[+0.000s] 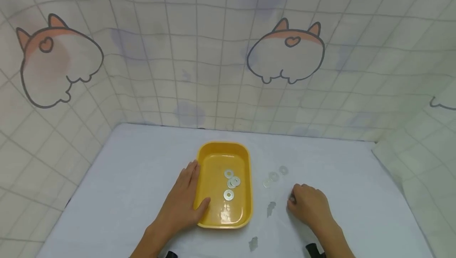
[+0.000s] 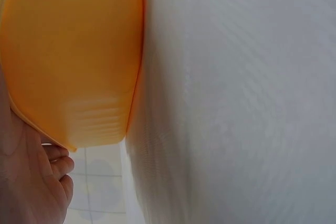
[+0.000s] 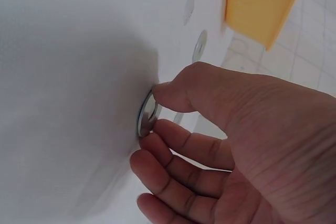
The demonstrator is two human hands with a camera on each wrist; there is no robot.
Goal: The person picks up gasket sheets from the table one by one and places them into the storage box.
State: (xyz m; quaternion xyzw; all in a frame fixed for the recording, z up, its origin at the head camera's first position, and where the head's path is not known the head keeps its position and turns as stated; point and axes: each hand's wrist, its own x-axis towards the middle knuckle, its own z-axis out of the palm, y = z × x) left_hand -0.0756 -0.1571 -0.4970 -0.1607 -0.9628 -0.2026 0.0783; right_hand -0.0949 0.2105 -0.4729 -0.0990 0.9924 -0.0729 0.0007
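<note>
A yellow tray (image 1: 244,210) holds several flat metal washers (image 1: 228,195), two of them overlapping. My left hand (image 1: 183,198) rests along the tray's left side, its fingers stretched along the outside and the thumb over the rim. In the left wrist view, the left palm (image 2: 26,182) lies against the rim of the tray (image 2: 73,51). To the right of the tray, my right hand (image 1: 310,205) is low over the table. Thumb and fingertips of the right hand (image 3: 210,124) pinch a washer (image 3: 149,113) at the white cloth, tilted on its edge.
Three more washers (image 1: 273,176) lie in a slanting row on the white-covered table (image 1: 142,163), between tray and right hand. Two grey patches (image 1: 271,208) mark the cloth nearer me. A checked curtain (image 1: 213,52) with cartoon drawings encloses the back and sides.
</note>
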